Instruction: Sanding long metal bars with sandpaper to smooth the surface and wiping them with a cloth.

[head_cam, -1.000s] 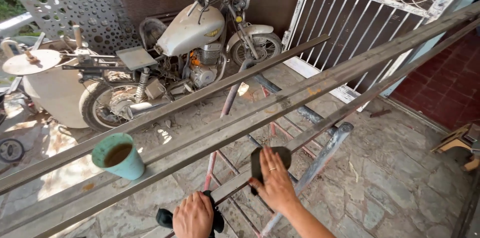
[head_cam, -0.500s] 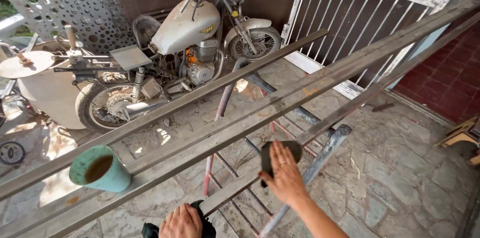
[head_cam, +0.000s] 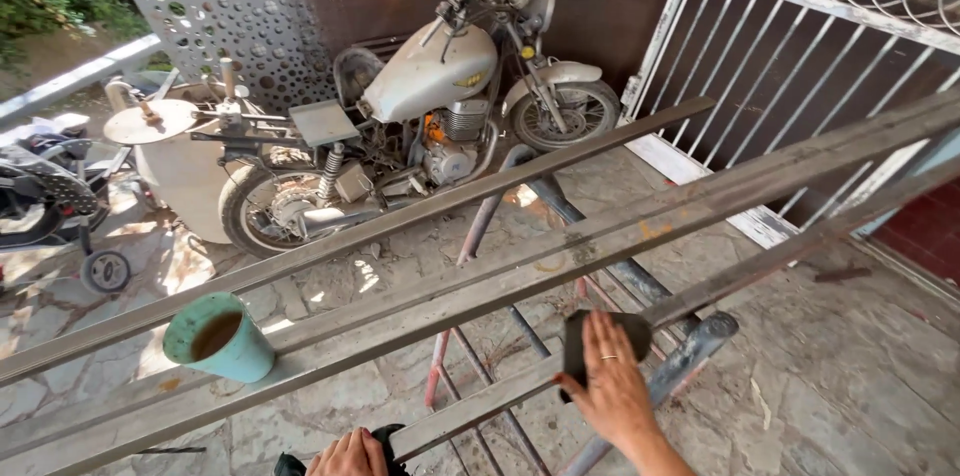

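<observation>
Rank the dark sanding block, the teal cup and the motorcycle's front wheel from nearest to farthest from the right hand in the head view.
1. Dark sanding block, under the right hand.
2. Teal cup, far left on the bars.
3. Front wheel, farthest, by the white gate.

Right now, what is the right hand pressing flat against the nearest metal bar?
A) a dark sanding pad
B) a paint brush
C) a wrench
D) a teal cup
A: the right hand lies palm-down on a dark sanding pad set on the nearest metal bar, while the teal cup stands apart to the left on another bar.
</observation>
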